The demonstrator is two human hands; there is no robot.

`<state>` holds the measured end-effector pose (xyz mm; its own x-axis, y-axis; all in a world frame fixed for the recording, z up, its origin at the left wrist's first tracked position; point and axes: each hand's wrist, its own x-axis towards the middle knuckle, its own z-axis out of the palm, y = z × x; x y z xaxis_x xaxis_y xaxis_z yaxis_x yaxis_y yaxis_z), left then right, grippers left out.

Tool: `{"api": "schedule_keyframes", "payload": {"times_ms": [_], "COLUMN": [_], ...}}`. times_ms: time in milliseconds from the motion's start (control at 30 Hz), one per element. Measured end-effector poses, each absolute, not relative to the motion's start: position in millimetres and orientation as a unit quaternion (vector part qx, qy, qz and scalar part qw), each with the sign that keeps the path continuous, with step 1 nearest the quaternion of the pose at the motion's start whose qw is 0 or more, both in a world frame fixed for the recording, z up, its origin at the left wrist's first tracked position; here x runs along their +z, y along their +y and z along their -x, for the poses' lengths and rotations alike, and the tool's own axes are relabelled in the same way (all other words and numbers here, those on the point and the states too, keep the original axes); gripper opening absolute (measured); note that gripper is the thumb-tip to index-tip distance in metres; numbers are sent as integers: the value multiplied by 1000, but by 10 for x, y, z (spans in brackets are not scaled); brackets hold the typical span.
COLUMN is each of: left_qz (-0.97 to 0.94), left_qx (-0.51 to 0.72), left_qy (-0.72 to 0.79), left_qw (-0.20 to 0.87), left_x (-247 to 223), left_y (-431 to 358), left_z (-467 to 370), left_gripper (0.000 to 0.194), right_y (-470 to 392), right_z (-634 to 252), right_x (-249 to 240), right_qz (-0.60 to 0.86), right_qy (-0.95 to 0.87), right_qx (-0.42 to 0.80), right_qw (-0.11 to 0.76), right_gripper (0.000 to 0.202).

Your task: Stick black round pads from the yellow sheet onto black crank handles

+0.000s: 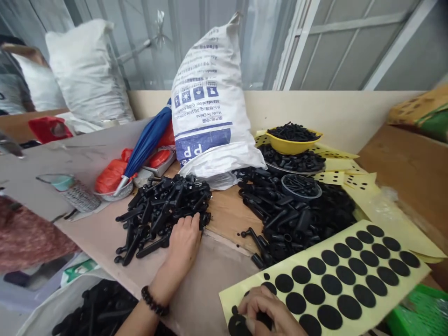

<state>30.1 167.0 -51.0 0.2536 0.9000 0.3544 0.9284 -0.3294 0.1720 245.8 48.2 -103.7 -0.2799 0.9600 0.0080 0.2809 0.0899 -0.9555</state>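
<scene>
My left hand (185,238), with a dark bead bracelet (154,301) on its wrist, reaches onto the right side of a pile of black plastic handle-like parts (159,212). Its fingers lie close together and bend down among the parts; the fingertips and anything under them are hidden. At the bottom, my right hand (268,310) is over the near left corner of a pale yellow sheet (341,291) with rows of round black stickers. Thumb and fingers pinch at a black round sticker (238,325) there. A small black dot (266,276) lies near that corner.
A larger heap of black parts (297,219) lies right of centre, holding a small bowl of screws (301,185). Behind are a yellow bowl (294,145), a white sack (213,102), a blue umbrella (149,135) and a bottle (79,193). A green basket (420,310) stands lower right.
</scene>
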Motion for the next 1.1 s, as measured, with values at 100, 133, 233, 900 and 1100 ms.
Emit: {"api": "schedule_keyframes", "payload": {"times_ms": [100, 133, 233, 900, 1100], "left_qz": [796, 797, 779, 494, 525], "left_qx": [-198, -201, -226, -238, -232], "left_qy": [-572, -569, -570, -435, -443], "left_qw": [16, 4, -133, -714, -689], "left_x": [-456, -439, -413, -573, -570], "left_y": [1691, 1652, 1441, 812, 787], "left_z": [-335, -340, -380, -822, -810], "left_gripper": [29, 29, 32, 44, 48], "right_y": [498, 499, 492, 461, 464], "right_z": [-2509, -2536, -2610, -2648, -2654], "right_x": [-935, -892, -746, -585, -636], "right_qz": [488, 490, 493, 500, 508], "right_qy": [-587, -566, -512, -459, -464], "right_qx": [512, 524, 549, 580, 575], "right_qw": [393, 406, 440, 451, 443], "right_gripper": [19, 22, 25, 22, 23]}}
